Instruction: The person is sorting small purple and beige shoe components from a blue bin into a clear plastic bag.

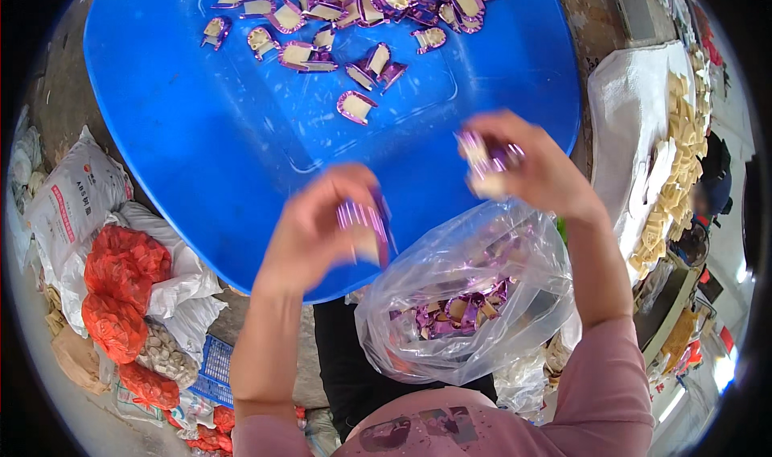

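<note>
My left hand (301,232), a little blurred, is closed round a few shiny purple-and-cream plastic pieces (363,225) above the near side of a blue tub (185,159). Farther right, my right hand (535,167) grips more of the same pieces (486,163), also smeared by motion. Many loose purple-and-cream U-shaped pieces (354,107) lie in the tub, mostly heaped at its far side. Below my right hand a clear plastic bag (402,328) gapes at my lap, with many similar pieces (462,316) inside.
White sacks (76,187) and red bags (125,268) crowd the left side, near a blue plastic crate (215,368). On the right, a white sack (631,111) lies beside a pile of cream-coloured pieces (675,167). A person in dark clothes (716,175) is at the far right.
</note>
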The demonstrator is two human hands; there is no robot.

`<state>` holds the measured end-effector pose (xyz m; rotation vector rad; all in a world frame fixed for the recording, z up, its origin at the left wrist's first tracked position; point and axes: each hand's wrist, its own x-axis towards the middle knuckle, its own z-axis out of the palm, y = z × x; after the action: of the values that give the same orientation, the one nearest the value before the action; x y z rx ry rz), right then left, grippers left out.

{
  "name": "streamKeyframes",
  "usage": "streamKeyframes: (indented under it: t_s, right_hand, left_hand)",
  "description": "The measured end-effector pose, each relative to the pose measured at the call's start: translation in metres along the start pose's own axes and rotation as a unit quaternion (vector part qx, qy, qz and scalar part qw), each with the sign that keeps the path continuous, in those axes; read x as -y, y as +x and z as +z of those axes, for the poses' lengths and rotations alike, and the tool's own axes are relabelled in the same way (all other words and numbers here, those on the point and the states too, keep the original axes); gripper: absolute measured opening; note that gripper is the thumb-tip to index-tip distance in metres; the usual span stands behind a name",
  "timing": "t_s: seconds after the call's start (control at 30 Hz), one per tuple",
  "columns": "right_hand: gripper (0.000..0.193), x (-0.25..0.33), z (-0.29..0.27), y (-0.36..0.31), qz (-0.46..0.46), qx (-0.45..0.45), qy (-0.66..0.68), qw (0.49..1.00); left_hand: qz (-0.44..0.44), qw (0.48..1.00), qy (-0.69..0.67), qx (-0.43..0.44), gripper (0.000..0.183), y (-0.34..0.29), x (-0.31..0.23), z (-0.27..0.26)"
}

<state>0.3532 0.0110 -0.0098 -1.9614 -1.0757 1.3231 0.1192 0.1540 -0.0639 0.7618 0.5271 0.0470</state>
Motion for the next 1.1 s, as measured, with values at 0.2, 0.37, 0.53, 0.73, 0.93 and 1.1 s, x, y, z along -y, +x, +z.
streamKeyframes:
  t_s: [0.2,0.37,0.53,0.73,0.93,1.1]
  right_hand:
    - [0.058,0.039,-0.004,-0.074,-0.107,0.323,-0.025,0.94]
    - [0.064,0.043,-0.014,-0.06,-0.093,0.285,-0.072,0.951]
    - [0.07,-0.019,0.009,0.065,-0.067,-0.062,-0.214,0.972]
    - [0.067,-0.052,0.07,0.155,0.086,-0.04,-0.305,0.948]
    - [0.049,-0.07,0.061,0.136,0.111,-0.062,-0.237,0.963]
    - [0.044,-0.021,0.009,0.03,0.019,-0.007,0.152,0.988]
  left_hand:
    - [-0.017,0.939,0.151,0.309,0.03,-0.063,0.003,0.072]
    - [0.038,0.904,0.327,0.271,0.031,-0.049,-0.016,0.056]
    - [0.209,0.746,0.597,-0.21,0.051,0.08,-0.018,-0.043]
    - [0.063,0.662,0.689,-0.289,0.052,0.145,0.013,-0.086]
    - [0.018,0.687,0.685,-0.241,0.042,0.129,0.014,-0.1]
    - [-0.04,0.979,0.192,-0.051,0.032,0.047,-0.031,-0.034]
